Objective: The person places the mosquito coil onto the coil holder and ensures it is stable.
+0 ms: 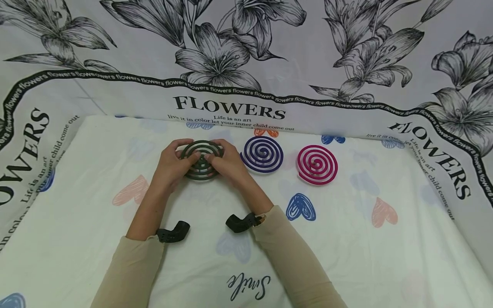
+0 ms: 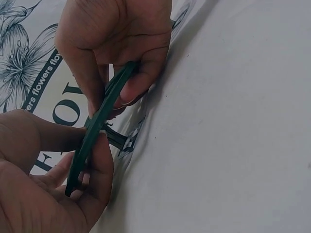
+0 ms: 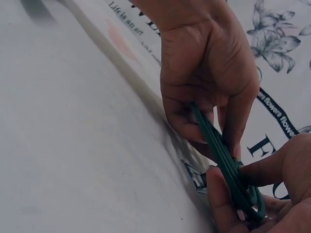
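Note:
A dark green spiral coil [image 1: 203,174], like a mosquito coil, is held between both hands. My left hand [image 1: 172,161] pinches its left side, thumb near the middle. On the opposite side, my right hand [image 1: 230,162] pinches it the same way. Seen nearly edge-on, the green coil [image 2: 92,138] is tilted in the left wrist view. A short dark strip with a shiny end [image 2: 127,141] sticks out beneath it; its kind is unclear. In the right wrist view, fingers of both hands surround the coil [image 3: 221,155].
A dark blue spiral coil [image 1: 263,155] lies on the white heart-printed cloth [image 1: 335,252], just right of my right hand. Further right lies a pink spiral coil [image 1: 317,165]. A flower-printed cloth [image 1: 146,96] borders the far side.

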Available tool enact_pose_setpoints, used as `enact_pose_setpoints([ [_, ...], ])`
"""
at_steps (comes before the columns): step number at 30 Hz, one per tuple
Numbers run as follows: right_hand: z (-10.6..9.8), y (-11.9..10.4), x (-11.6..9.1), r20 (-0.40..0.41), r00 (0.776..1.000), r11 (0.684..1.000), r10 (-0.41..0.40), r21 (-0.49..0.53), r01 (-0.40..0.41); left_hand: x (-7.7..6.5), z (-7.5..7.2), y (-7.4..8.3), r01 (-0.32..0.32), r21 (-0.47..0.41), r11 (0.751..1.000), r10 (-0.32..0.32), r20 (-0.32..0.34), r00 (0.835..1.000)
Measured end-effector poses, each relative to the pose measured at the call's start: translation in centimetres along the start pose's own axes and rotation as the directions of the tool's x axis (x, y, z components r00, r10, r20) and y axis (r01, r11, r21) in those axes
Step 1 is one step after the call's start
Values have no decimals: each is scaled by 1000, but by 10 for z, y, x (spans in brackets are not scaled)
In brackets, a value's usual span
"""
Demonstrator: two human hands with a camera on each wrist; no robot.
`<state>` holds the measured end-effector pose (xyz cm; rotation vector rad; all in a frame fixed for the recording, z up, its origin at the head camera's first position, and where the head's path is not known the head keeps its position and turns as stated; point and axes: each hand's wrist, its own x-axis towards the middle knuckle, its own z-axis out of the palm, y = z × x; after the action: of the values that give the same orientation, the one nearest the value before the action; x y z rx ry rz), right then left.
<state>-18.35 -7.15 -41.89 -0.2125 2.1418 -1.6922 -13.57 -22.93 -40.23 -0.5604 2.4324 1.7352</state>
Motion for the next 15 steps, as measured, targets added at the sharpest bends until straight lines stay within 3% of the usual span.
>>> enact_pose_setpoints([
  [8,-1,1,1,-9,1000,1000,-8,-20,8,1,0,-3,9,-14,1000,-9,25,1000],
  [15,-1,0,1,-19,1000,1000,-1,-17,1,2,2,-4,-10,-11,1000,10,-11,1000],
])
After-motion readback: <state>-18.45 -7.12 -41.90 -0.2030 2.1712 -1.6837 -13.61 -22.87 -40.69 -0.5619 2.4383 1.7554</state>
